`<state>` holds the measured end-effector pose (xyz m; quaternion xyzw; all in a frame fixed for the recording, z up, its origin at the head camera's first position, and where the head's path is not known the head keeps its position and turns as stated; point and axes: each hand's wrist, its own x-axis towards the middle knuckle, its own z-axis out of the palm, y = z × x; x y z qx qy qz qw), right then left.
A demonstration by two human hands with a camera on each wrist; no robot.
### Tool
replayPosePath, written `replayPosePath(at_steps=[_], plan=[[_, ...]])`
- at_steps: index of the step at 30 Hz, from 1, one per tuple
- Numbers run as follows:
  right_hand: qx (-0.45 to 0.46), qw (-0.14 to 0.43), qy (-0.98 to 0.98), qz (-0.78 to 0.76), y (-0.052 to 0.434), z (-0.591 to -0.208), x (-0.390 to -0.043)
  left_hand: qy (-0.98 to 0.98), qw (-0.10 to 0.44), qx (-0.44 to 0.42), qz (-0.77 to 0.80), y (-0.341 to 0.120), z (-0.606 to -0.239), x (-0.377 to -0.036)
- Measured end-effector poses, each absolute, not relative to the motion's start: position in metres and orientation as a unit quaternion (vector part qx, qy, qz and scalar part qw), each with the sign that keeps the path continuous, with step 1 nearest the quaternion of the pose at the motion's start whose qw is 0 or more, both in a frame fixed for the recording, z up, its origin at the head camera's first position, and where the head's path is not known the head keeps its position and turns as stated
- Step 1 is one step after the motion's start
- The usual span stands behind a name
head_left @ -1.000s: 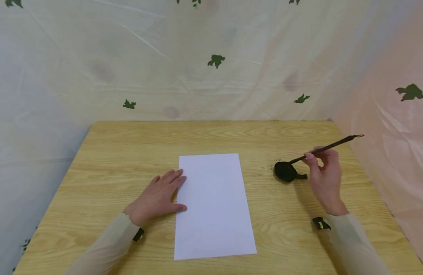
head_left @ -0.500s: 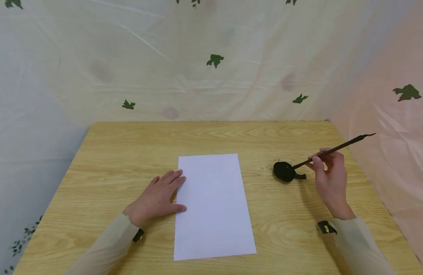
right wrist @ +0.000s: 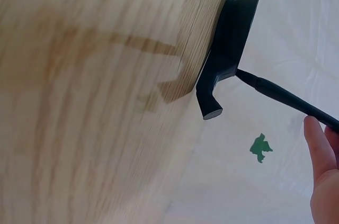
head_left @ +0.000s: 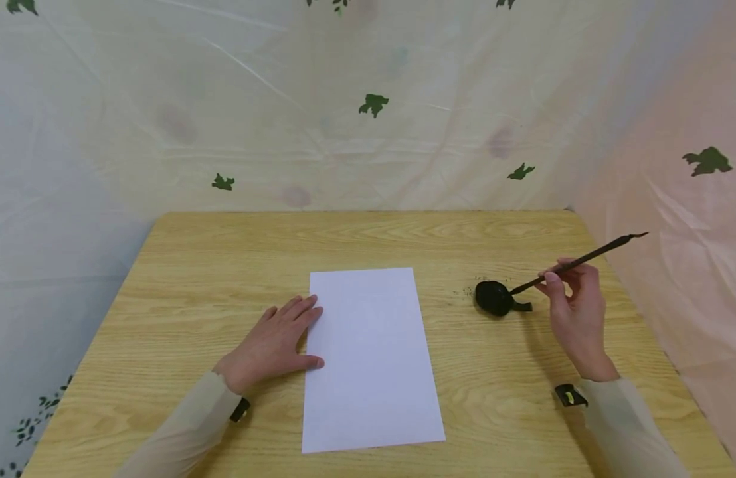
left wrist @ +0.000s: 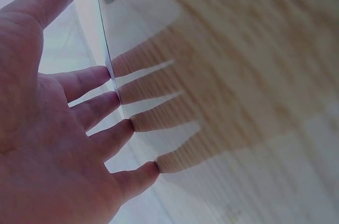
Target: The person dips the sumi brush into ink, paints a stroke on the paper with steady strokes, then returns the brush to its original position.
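A sheet of white paper [head_left: 370,365] lies on the wooden table in the head view. My left hand [head_left: 271,345] rests palm down with spread, straight fingers, its fingertips and thumb on the paper's left edge. The left wrist view shows those fingers [left wrist: 100,142] touching the tabletop. To the right of the paper sits a small black ink dish [head_left: 493,299] with a short curved handle. My right hand [head_left: 577,318] pinches a dark writing brush [head_left: 583,259] between thumb and fingers, slanted with its tip down and left. The tip is right at the dish's outer edge, near the handle [right wrist: 209,99].
Small dark ink specks [head_left: 466,292] mark the wood just left of the dish. The wooden table [head_left: 368,239] ends at a pale curtain [head_left: 296,119] with green leaf-like shapes behind it. A pink-tinted curtain [head_left: 691,232] hangs along the right side.
My right hand has shifted right and slightly nearer, drawing the brush tip from over the dish to its right edge. Over the last half second it barely moves. The left hand stays in place.
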<state>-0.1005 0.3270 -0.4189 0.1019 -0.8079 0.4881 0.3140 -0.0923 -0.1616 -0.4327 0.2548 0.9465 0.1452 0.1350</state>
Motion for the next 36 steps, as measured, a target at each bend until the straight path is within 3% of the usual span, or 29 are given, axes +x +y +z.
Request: replayPosePath(at_steps=[12,36], plan=[[0.106,0.349,-0.783,0.505,0.3236,-0.4109,-0.0982,0.947,0.139,0.249,0.15,-0.1619,-0.432,-0.092],[0.048,0.345,-0.807,0.476,0.3246,-0.4192,-0.1075,0.947,0.136,0.253,0.143,-0.1612,-0.4331,-0.0927]])
